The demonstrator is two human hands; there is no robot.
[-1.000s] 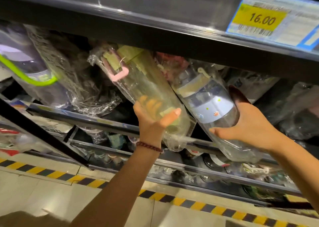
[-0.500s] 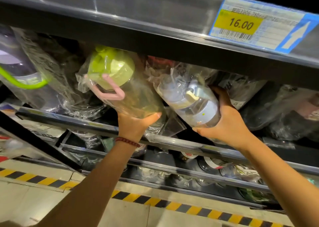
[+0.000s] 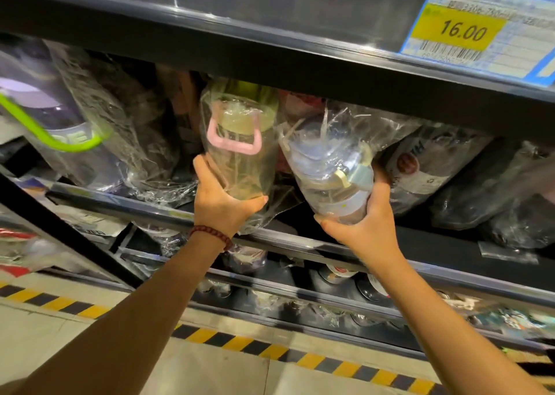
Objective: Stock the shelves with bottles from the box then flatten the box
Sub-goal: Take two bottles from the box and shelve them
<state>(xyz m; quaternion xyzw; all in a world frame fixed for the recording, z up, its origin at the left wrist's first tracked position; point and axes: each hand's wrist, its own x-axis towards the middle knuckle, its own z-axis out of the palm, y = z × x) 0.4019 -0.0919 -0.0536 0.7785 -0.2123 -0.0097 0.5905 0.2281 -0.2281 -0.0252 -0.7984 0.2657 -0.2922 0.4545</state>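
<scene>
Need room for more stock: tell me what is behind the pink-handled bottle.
Behind the pink-handled bottle, gripped by the left hand, only dark shelf space and something reddish in plastic wrap show. The bottle and its wrap cover the rest, so free room cannot be judged.

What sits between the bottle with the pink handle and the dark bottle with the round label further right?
In the head view, the bluish bottle in clear wrap, held by the right hand, lies between the pink-handled bottle and the dark bottle.

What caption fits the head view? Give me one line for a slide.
Left hand and right hand each push a plastic-wrapped bottle, green-lidded and blue-lidded, onto the shelf.
</scene>
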